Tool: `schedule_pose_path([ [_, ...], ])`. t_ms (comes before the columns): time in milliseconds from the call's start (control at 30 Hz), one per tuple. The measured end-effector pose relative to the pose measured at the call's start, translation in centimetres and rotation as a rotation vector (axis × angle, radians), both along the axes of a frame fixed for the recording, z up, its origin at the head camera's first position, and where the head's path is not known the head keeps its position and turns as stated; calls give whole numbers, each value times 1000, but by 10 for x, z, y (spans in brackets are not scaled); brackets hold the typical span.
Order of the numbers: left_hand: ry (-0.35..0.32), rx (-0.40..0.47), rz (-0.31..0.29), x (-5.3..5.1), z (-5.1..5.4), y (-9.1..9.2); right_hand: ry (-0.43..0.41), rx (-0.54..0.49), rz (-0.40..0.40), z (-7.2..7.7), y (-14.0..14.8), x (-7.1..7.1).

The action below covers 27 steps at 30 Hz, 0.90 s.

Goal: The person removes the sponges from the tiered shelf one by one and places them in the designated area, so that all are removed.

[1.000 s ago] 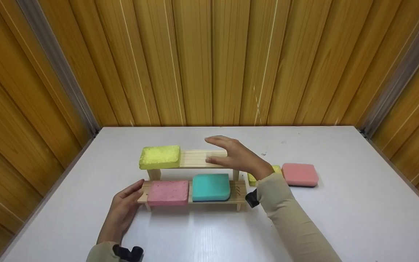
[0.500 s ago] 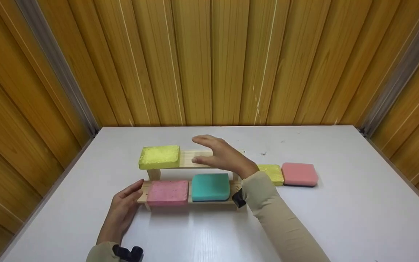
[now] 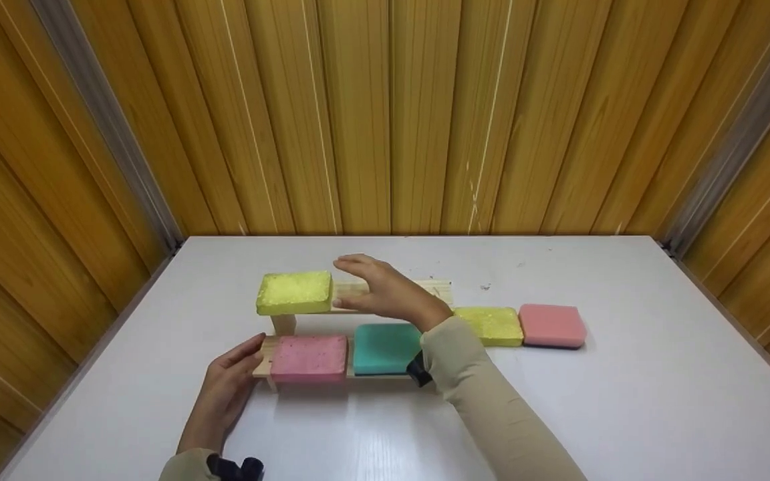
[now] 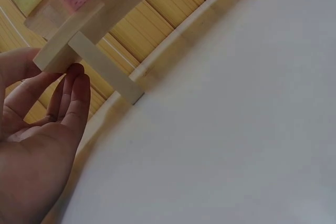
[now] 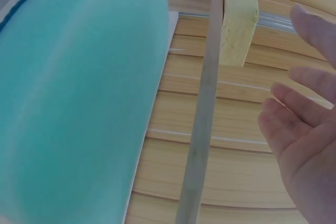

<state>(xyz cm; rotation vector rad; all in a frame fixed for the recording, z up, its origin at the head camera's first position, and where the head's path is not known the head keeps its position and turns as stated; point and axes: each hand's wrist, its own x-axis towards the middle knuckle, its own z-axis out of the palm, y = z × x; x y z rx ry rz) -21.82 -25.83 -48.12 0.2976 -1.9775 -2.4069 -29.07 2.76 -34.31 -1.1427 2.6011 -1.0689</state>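
Observation:
A two-tier wooden rack (image 3: 435, 289) bears a yellow sponge (image 3: 295, 292) at the left of its upper board. On the lower board lie a pink sponge (image 3: 309, 359) and a teal sponge (image 3: 383, 349), the latter partly behind the right wrist. My left hand (image 3: 228, 387) holds the left end of the lower board; in the left wrist view its fingers (image 4: 77, 95) are curled against the board's underside. Over the upper board, just right of the yellow sponge, my right hand (image 3: 392, 292) is spread with nothing in it. The right wrist view shows a gap between its fingers and that sponge (image 5: 239, 22).
A second yellow sponge (image 3: 495, 327) and a salmon-pink sponge with a dark underside (image 3: 552, 325) lie side by side on the white table (image 3: 639, 401), right of the rack. Wood-patterned walls (image 3: 418, 120) stand behind and at both sides.
My right hand has moved left along the upper board toward the yellow sponge, uncovering the second yellow sponge on the table. The left hand stays at the rack's left end.

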Motion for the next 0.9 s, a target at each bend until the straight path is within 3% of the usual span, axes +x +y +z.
schedule_pose_path([
  [167,12,11,-14,-1,0,1,-25,19,-7,1,-8,1],
  [900,5,41,29,1,0,-3,-21,110,-10,-4,-39,-4],
])
